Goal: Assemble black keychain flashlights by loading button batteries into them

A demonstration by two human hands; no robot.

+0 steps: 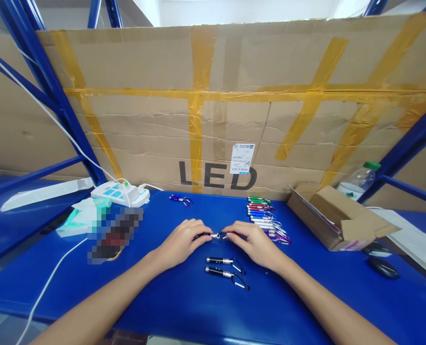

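Between my two hands is a small black keychain flashlight (pixel 215 235), level and just above or on the blue table. My left hand (pixel 184 242) pinches its dark barrel end. At the other end, the fingers of my right hand (pixel 251 242) are closed on its dark carabiner clip, most of which they hide. Closer to me lie two more black flashlights, one (pixel 218 260) above the other (pixel 220 272), each with a black carabiner. Past my right hand, several flashlights in green, red, blue (pixel 261 213), silver and purple lie in a row.
Two blue flashlights (pixel 179 199) lie at the back. A power strip (pixel 117 194), a tissue pack (pixel 85 215) and a blurred-out item (pixel 116 235) are on the left. To the right are an open carton (pixel 335 215), a mouse (pixel 383 267) and a bottle (pixel 360 181). Large cardboard (pixel 151 124) stands behind.
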